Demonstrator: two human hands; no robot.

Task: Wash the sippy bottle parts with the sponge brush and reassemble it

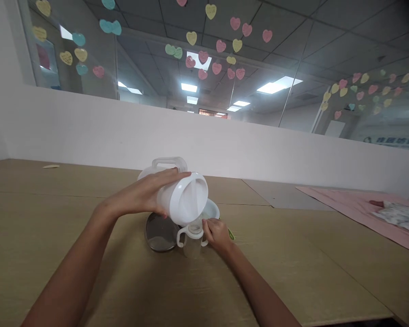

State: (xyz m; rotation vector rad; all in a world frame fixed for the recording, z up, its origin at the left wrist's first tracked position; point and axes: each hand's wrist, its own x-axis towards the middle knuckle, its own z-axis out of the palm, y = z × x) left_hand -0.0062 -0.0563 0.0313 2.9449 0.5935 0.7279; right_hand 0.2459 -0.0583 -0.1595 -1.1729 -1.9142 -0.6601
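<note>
My left hand [146,193] is wrapped round a white plastic jug [186,197] with a lid and a handle on top. The jug is tipped forward, its spout over a small clear bottle [192,236] with two white side handles. My right hand [218,234] grips that bottle from the right and steadies it on the wooden table [88,254]. A round metal dish [158,231] lies just left of the bottle, and a white bowl [213,210] sits behind it under the jug.
A white partition wall [225,150] runs along the far side of the table, with glass and paper hearts above. A pink cloth [361,209] with a patterned item [400,215] lies at the right. A small flat scrap [51,166] rests far left.
</note>
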